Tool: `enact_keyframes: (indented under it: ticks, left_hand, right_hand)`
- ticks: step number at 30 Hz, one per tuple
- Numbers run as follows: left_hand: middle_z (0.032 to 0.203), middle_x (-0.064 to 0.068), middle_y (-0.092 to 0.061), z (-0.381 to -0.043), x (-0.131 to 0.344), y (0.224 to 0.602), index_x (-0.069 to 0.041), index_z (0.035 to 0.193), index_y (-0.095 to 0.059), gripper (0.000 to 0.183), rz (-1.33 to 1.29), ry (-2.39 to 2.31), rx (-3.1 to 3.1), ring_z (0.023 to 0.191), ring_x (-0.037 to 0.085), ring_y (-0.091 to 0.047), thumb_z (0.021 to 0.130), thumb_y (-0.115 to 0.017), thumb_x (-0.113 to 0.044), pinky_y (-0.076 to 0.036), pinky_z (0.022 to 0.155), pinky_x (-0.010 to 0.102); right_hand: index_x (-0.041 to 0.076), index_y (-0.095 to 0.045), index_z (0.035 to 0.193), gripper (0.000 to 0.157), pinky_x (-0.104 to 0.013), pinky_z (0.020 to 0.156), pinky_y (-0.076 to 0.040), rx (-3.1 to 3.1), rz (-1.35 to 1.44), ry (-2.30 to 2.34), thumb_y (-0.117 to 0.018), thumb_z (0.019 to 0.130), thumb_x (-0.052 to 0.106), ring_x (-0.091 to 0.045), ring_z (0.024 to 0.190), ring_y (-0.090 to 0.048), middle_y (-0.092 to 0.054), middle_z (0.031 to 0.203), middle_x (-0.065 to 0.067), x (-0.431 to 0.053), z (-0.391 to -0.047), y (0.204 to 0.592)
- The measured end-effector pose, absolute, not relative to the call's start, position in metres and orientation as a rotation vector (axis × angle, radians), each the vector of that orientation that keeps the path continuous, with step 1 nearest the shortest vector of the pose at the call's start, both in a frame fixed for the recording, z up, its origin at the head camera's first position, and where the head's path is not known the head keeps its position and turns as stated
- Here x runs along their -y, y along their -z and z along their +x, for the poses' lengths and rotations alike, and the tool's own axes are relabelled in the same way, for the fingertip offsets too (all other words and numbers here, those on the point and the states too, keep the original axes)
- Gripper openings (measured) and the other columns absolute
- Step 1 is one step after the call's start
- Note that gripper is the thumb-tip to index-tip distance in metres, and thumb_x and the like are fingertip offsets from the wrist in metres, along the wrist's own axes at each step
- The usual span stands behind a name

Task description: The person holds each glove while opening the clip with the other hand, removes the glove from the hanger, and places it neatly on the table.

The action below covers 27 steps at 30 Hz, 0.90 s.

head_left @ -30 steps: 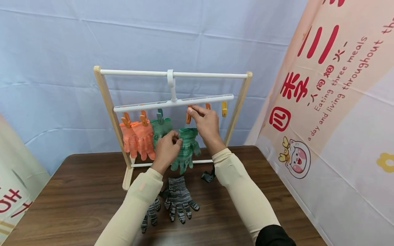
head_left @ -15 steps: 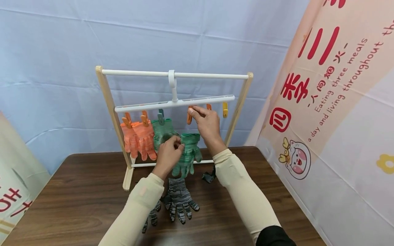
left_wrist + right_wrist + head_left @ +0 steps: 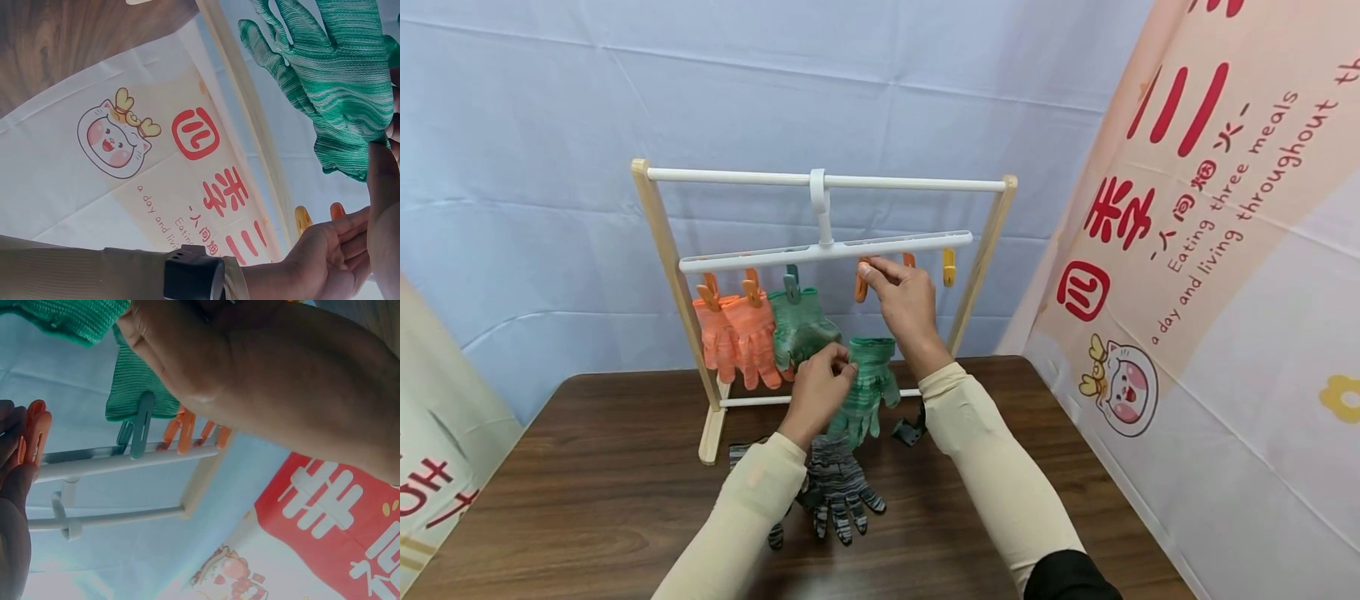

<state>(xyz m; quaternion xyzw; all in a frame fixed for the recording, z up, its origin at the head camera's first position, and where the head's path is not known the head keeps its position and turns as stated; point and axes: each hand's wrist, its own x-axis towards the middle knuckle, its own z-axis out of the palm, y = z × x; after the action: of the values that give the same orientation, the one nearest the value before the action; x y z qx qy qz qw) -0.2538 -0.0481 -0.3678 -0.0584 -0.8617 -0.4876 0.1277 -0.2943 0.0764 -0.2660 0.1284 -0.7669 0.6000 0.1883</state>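
Note:
My left hand (image 3: 820,387) pinches a green striped glove (image 3: 872,375) near its cuff, and the glove hangs fingers down below the white hanger bar (image 3: 887,247). In the left wrist view that glove (image 3: 340,69) fills the upper right. My right hand (image 3: 912,307) pinches an orange clothespin (image 3: 861,283) on the bar, above and apart from the held glove. A second green glove (image 3: 797,321) hangs from a grey-green clothespin (image 3: 792,285). To its left, orange gloves (image 3: 748,333) hang from orange clothespins (image 3: 752,289).
Grey striped gloves (image 3: 838,479) lie on the wooden table (image 3: 587,500), partly behind my left arm. A small dark object (image 3: 908,431) lies near the rack's base. The wooden rack post (image 3: 988,242) stands right of a yellow clothespin (image 3: 949,268).
My left hand has moved down and slightly right with the green glove, away from the orange clothespin. My right hand stays on the clothespin.

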Motion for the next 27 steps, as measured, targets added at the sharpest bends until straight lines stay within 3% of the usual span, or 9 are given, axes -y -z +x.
enact_keyframes:
  ticks: [27]
  left_hand:
    - [0.080,0.000,-0.059,-0.244,0.031,0.396,-0.013,0.102,-0.059,0.013,-0.236,1.589,2.518,0.051,0.015,-0.042,0.092,-0.056,-0.019,-0.036,0.050,0.029]
  right_hand:
    - [0.025,-0.067,0.112,0.032,-0.033,0.086,-0.045,2.182,0.346,-1.667,-0.064,0.084,0.039,-0.005,0.104,-0.054,-0.065,0.105,0.011,-0.087,-0.292,0.265]
